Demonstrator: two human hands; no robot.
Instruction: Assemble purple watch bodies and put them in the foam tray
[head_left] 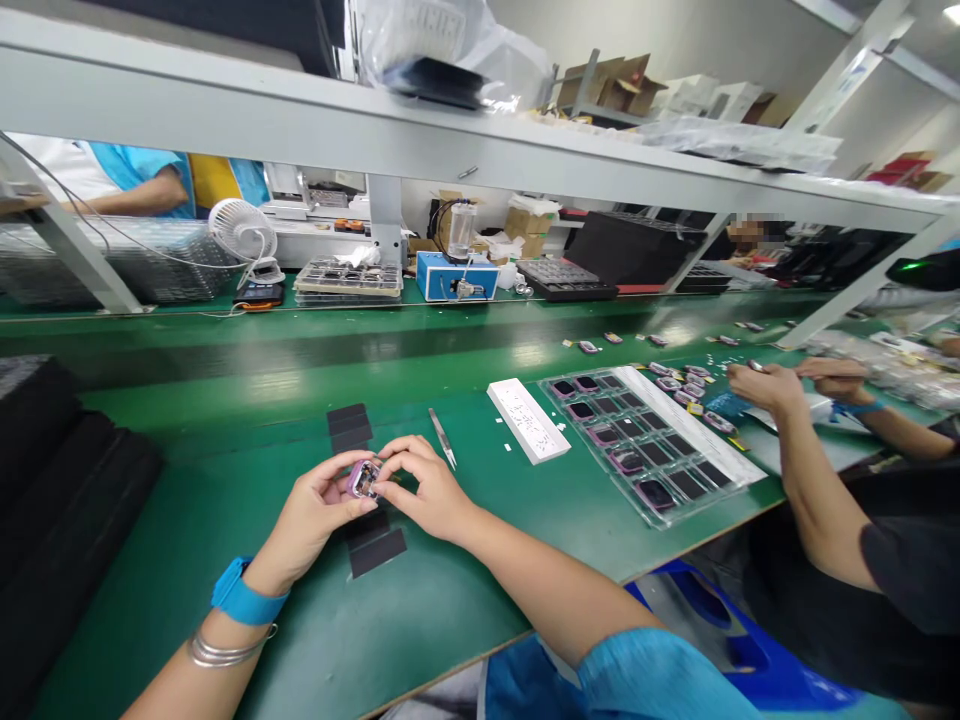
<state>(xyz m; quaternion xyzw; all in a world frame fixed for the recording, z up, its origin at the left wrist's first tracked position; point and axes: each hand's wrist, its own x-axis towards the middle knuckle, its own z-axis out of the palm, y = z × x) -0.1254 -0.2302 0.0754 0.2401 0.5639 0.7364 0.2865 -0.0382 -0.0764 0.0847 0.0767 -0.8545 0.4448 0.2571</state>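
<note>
My left hand [321, 505] is closed around a small purple watch case [355, 478] whose inner parts face up. From the right, my right hand [426, 488] reaches in with thumb and forefinger pinched at the case's open side; whatever sits between those fingertips is too small to make out. Below and behind the case, dark rectangular pads [377, 553] lie on the green mat. Just beyond my right hand are metal tweezers [442, 438]. A white block [528, 420] with tiny pieces on top stands farther right.
A clear tray [654, 505] holds several purple-edged watch cases. To its right, a co-worker's hands [772, 385] work near a cluster of cases [686, 385]. Black foam stacks [67, 520] stand at left. A small fan [241, 232] and a blue machine [456, 277] sit under the shelf.
</note>
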